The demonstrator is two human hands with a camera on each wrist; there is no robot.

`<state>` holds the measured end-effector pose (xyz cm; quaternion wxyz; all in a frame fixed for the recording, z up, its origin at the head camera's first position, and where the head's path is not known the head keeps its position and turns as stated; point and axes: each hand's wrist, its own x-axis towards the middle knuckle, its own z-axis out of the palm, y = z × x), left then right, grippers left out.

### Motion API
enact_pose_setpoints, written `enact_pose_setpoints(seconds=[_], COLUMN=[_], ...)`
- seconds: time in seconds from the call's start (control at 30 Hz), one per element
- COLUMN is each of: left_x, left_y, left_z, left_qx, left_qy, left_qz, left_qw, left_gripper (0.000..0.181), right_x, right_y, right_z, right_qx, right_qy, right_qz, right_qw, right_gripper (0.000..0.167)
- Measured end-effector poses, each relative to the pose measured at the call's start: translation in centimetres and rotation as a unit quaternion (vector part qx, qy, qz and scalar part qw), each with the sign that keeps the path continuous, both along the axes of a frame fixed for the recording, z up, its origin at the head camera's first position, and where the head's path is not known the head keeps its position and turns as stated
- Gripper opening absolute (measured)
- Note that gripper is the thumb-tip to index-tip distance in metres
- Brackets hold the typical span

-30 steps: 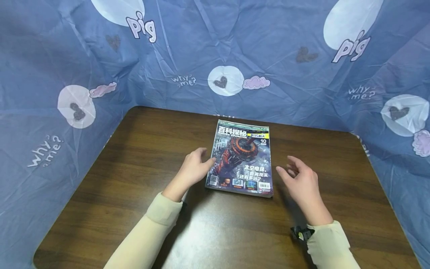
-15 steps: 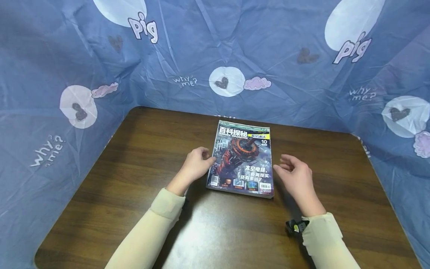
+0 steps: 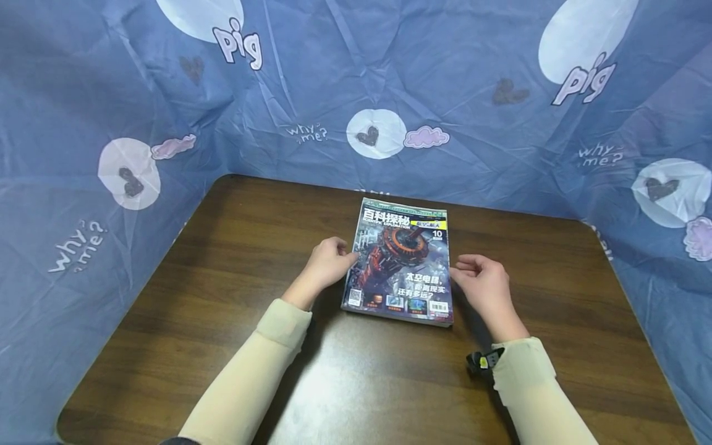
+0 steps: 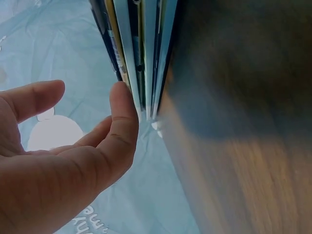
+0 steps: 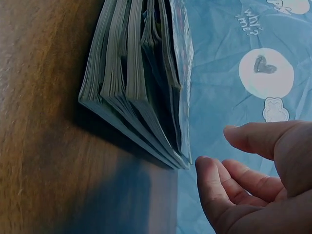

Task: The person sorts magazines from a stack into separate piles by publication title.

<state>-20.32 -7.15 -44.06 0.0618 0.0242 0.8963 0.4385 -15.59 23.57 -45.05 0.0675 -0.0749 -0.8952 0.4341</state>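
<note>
A stack of several magazines lies flat on the table, its top cover showing a red and grey machine and white lettering. My left hand is at its left edge, thumb and fingers bent and parted. In the left wrist view, one fingertip of that hand is at the spines; whether it touches is hard to tell. My right hand is beside the right edge, loosely curved. The right wrist view shows this hand with nothing between thumb and fingers, close to the page edges.
The brown wooden table has rounded corners. Blue printed cloth hangs behind it and along both sides. A dark wrist device sits at the right cuff.
My right hand has moved left, closer to the stack's right edge. The left hand has come slightly nearer to the left edge. The stack has not visibly moved.
</note>
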Motion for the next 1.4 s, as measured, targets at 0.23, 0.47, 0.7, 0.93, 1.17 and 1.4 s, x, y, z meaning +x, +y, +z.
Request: enact_pose_setpoints(seconds=[0.23, 0.47, 0.7, 0.93, 1.17, 1.4], left_x=[-0.9, -1.6, -1.8, -2.1, -2.3, -2.4], left_y=[0.2, 0.6, 1.0, 1.0, 1.1, 1.1], left_z=[-0.5, -0.7, -1.0, -1.1, -1.3, -1.4], left_qx=[-0.012, -0.017, 0.045, 0.045, 0.053, 0.055], left_qy=[-0.015, -0.022, -0.060, -0.065, -0.073, -0.070], left_qz=[0.003, 0.011, 0.027, 0.029, 0.040, 0.052], left_qw=[0.9998, 0.9995, 0.9968, 0.9965, 0.9951, 0.9947], left_gripper=[0.044, 0.037, 0.034, 0.031, 0.026, 0.022], right_x=[-0.8, -1.1, -1.4, -1.6, -1.8, -1.7], right_y=[-0.2, -0.4, -0.5, -0.7, -1.0, -0.9], right_z=[-0.6, -0.6, -0.6, -0.9, -1.1, -1.2], right_qx=[-0.018, -0.017, -0.015, -0.011, 0.004, 0.021], right_qy=[-0.032, -0.057, -0.084, -0.096, -0.092, -0.102], right_qz=[-0.010, -0.024, -0.029, -0.026, -0.033, -0.024], right_qw=[0.9993, 0.9980, 0.9959, 0.9949, 0.9952, 0.9943], right_gripper=[0.037, 0.037, 0.038, 0.034, 0.033, 0.031])
